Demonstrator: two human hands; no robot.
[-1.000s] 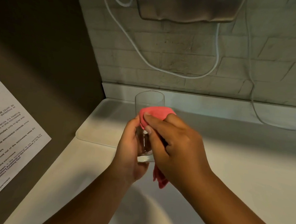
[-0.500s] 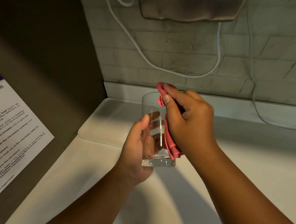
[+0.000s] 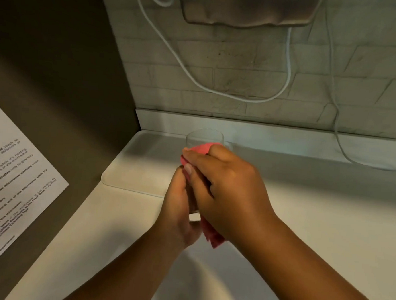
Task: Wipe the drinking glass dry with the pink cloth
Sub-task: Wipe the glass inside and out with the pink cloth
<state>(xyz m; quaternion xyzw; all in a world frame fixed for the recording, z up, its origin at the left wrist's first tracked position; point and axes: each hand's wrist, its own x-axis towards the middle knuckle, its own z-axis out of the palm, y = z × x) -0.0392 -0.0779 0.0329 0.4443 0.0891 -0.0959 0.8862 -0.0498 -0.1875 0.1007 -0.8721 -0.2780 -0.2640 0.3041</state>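
Note:
A clear drinking glass (image 3: 204, 136) is held upright above the white counter, only its rim and a bit of its base showing. My left hand (image 3: 177, 211) grips the glass low on its left side. My right hand (image 3: 227, 191) wraps around the front and right of the glass, pressing the pink cloth (image 3: 204, 148) against its wall. A tail of the cloth hangs out below my right palm. Most of the glass is hidden by both hands.
A white tray (image 3: 131, 169) lies on the white counter (image 3: 326, 227) in the back left corner. White cables (image 3: 196, 80) hang on the tiled wall under a metal fixture (image 3: 247, 9). A printed notice (image 3: 9, 184) is stuck on the dark surface at left.
My right hand with the cloth has slid down from the glass rim and round to the front of the glass, covering most of it. My left hand keeps its hold.

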